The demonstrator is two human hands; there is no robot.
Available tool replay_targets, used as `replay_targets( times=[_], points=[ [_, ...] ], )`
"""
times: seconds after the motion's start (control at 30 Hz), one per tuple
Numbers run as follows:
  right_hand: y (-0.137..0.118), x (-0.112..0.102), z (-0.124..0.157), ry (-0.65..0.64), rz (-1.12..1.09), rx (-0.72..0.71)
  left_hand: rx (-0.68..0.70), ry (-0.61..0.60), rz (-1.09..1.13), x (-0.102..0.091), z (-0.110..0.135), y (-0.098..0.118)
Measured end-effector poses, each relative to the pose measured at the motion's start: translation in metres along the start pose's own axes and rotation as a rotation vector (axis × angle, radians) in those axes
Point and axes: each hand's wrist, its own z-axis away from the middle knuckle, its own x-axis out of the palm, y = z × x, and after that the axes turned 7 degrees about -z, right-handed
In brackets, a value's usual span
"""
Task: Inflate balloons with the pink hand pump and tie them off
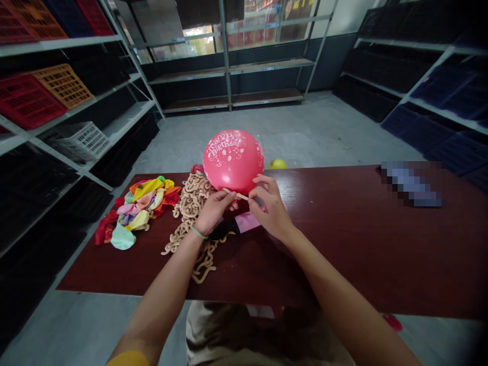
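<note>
An inflated pink balloon (233, 160) with white "Happy Birthday" print stands over the table, its neck end toward me. My left hand (214, 211) is closed at the balloon's underside, and its fingers hide the neck. A short beige cord (241, 196) runs from the left fingertips to my right hand (271, 207), which pinches its other end between thumb and finger. Just left of my hands lies a heap of curly beige cords (190, 203), some trailing toward the front edge. Farther left is a pile of flat, uninflated balloons (143, 206) in many colours.
The dark red-brown table (343, 244) spans the foreground. A pink and black item (246, 222) lies under my hands; a blurred-out object (412, 184) lies far right. A yellow balloon (277, 164) shows behind the back edge. Shelves with crates (82, 140) line the sides.
</note>
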Motion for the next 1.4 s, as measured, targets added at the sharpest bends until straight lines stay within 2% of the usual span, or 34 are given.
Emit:
replay_targets(
  times=[0.1, 0.2, 0.37, 0.5, 0.67, 1.0, 1.13, 1.4],
  points=[
    [0.0, -0.002, 0.0, -0.077, 0.035, -0.117, -0.039, -0.042, 0.133, -0.002, 0.001, 0.001],
    [0.001, -0.003, -0.001, -0.081, 0.033, -0.126, -0.006, -0.033, 0.164, -0.004, 0.001, 0.002],
    [0.004, -0.001, -0.002, 0.005, -0.026, -0.03, 0.092, -0.044, -0.022, -0.004, 0.001, 0.005],
    [0.006, 0.004, 0.0, 0.026, -0.005, -0.008, 0.17, -0.074, -0.145, 0.002, 0.003, 0.007],
    [0.011, 0.008, 0.003, 0.059, -0.013, -0.001, 0.227, -0.074, -0.199, 0.007, 0.005, 0.005],
    [0.011, 0.008, 0.003, 0.028, 0.089, -0.039, 0.284, -0.073, -0.284, 0.008, 0.007, 0.004],
    [0.006, 0.014, 0.005, 0.063, 0.143, -0.037, 0.294, -0.012, -0.271, 0.009, 0.007, 0.002],
    [-0.008, 0.024, 0.008, 0.124, 0.239, -0.072, 0.34, 0.22, -0.203, 0.015, 0.009, -0.008]
  ],
)
